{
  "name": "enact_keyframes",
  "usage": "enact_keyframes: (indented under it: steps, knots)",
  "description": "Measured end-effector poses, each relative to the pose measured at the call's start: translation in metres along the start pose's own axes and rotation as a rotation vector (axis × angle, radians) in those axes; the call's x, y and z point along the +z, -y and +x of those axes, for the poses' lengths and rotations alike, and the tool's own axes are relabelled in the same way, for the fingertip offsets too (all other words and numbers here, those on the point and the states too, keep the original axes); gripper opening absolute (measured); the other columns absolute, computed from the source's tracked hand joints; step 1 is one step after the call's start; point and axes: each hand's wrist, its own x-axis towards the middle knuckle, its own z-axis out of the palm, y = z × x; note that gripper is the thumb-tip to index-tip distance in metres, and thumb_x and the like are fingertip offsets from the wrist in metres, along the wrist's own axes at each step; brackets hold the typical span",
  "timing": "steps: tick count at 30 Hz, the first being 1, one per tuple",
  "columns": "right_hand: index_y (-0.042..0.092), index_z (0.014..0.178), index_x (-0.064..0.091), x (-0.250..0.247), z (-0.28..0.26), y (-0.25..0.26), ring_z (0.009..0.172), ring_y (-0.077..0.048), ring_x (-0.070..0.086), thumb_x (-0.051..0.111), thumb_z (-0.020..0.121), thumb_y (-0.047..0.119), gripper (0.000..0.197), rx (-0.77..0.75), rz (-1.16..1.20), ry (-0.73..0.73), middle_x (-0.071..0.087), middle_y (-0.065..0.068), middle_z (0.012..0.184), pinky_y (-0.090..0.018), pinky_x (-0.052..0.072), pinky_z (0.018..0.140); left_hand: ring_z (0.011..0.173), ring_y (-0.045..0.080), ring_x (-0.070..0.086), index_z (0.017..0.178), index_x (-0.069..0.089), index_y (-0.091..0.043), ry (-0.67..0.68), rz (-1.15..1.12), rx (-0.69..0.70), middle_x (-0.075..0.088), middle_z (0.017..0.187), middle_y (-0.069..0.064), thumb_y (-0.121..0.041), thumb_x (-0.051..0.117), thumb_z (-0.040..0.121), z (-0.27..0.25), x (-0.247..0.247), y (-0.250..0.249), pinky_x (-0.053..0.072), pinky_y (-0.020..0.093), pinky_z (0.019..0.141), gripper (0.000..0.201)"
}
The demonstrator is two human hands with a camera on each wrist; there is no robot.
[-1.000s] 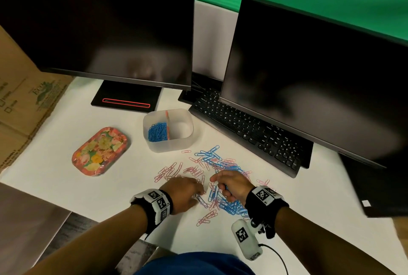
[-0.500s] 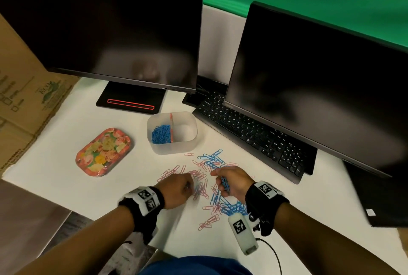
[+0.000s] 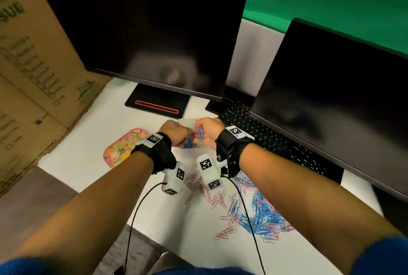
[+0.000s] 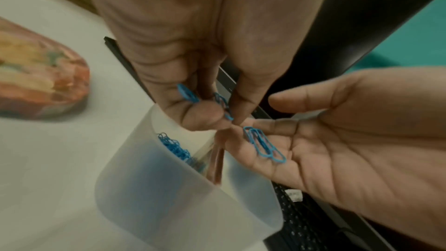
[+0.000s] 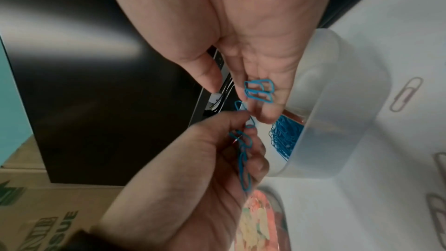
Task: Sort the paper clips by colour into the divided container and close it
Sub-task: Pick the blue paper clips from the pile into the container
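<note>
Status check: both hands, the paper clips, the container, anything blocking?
Left hand pinching blue clips; right hand open, blue clips on its fingers. Both over the container, lid off. Nothing blocking.

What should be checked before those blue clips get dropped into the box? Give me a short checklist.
1. Box open, lid off beside it: ok.
2. Hands over the blue compartment: ok.
3. Right hand open, only blue clips on its fingers: ok.
4. Left hand grip holds blue clips only: cannot tell, partly hidden.
5. Other compartment free of blue: cannot tell.
6. Table pile fully sorted: not ok.
</note>
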Motion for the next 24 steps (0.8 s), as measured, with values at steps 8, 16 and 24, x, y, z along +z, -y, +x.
enact_keyframes:
  steps: [8, 16, 24]
  knots:
    - [-0.012, 0.125, 0.047, 0.002, 0.011, 0.003, 0.113, -0.034, 0.052, 0.039, 0.097, 0.004, 0.034, 0.071, 0.031, 0.044, 0.048, -0.035, 0.129, -0.042, 0.034, 0.112, 0.073, 0.029, 0.071, 0.085, 0.066, 0.001, -0.073, 0.170, -0.051, 0.070, 0.074, 0.015, -0.021, 0.062, 0.084, 0.030, -0.004, -0.003, 0.060, 0.043, 0.080, 0.022]
    - [-0.011, 0.128, 0.048, -0.054, 0.003, -0.011, 0.123, -0.041, 0.051, 0.046, 0.097, 0.006, 0.036, 0.009, 0.120, 0.026, 0.050, -0.032, 0.133, -0.039, 0.045, 0.101, 0.092, 0.030, 0.066, 0.100, 0.067, -0.005, -0.113, 0.409, 0.058, 0.070, 0.101, 0.014, -0.022, 0.058, 0.085, 0.023, -0.003, -0.009, 0.056, 0.038, 0.086, 0.024]
    - [0.010, 0.088, 0.070, -0.148, -0.009, -0.092, 0.062, -0.022, 0.059, 0.050, 0.089, 0.002, 0.021, -0.157, -0.500, -0.218, 0.065, -0.014, 0.079, -0.023, 0.049, 0.055, 0.075, 0.016, 0.059, 0.092, 0.067, -0.022, 0.011, 0.637, 0.656, 0.065, 0.092, -0.002, -0.015, 0.060, 0.082, -0.028, 0.051, 0.003, 0.049, 0.026, 0.074, 0.014]
